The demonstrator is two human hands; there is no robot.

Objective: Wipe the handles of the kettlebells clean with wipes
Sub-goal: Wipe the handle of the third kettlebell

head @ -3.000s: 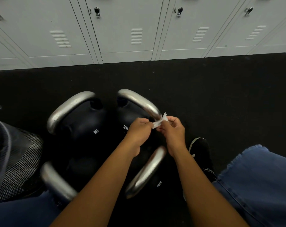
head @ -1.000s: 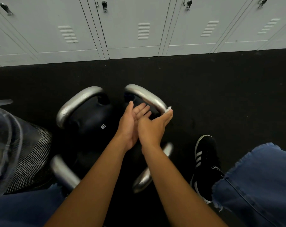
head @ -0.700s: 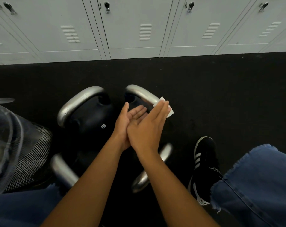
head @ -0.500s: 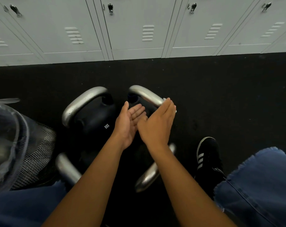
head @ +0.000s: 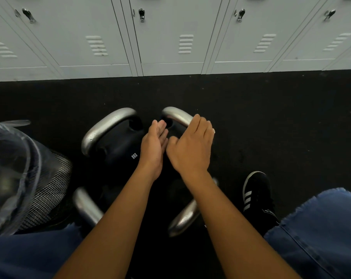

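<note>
Several black kettlebells with silver handles stand together on the black floor. My right hand (head: 190, 146) lies palm down over the far right kettlebell's handle (head: 175, 116), its fingers curved over the bar. A small corner of the white wipe (head: 213, 131) shows under its fingertips; the remainder of the wipe is hidden. My left hand (head: 153, 146) is beside it with straight fingers, palm turned to the right, holding nothing. The far left handle (head: 110, 125), near left handle (head: 86, 206) and near right handle (head: 182, 218) are bare.
A black mesh bin with a clear plastic liner (head: 39, 188) stands at the left. Grey lockers (head: 170, 37) line the far wall. A black striped shoe (head: 255, 194) and a knee in blue jeans (head: 321, 228) are on the right.
My right hand has turned from edge-up to palm down over the far right handle and now covers most of the wipe. My left hand stays open beside it.
</note>
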